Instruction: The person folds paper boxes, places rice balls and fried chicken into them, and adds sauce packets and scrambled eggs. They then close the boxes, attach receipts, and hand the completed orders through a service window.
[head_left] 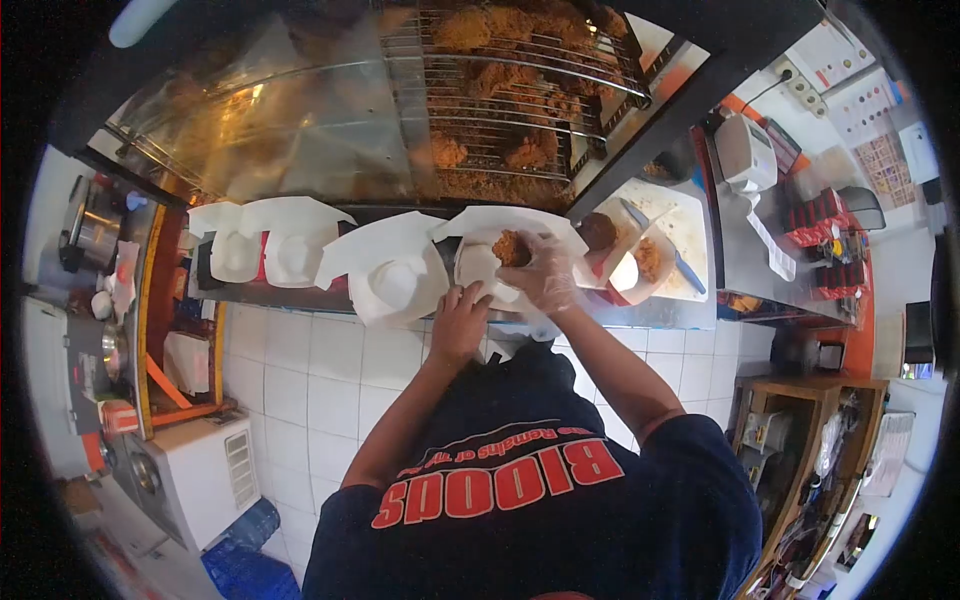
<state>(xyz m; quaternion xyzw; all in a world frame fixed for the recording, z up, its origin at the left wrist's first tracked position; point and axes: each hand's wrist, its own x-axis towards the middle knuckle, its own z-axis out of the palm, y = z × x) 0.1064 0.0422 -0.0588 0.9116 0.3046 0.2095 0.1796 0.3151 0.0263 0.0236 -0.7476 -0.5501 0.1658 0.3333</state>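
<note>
My right hand [548, 275], in a clear plastic glove, grips a piece of fried chicken [512, 249] over an open white paper food box [478, 222]. My left hand [460, 322] is bare, its fingers closed on the near edge of that box. To the left, another open box [372, 257] holds a rounded white mound [395, 284], which looks like rice. Two more opened boxes, a middle one [318, 238] and a far-left one [222, 222], stand in the same row with white mounds inside. Right of my gloved hand, a further box [622, 296] contains a white mound and fried chicken.
Above the boxes, a glass-fronted warmer holds fried chicken [497, 75] on wire racks [530, 118]. A blue-handled knife [688, 272] lies on a cutting board [660, 205] at the right. Further right are a receipt printer [745, 153] and stacked red packages [818, 218].
</note>
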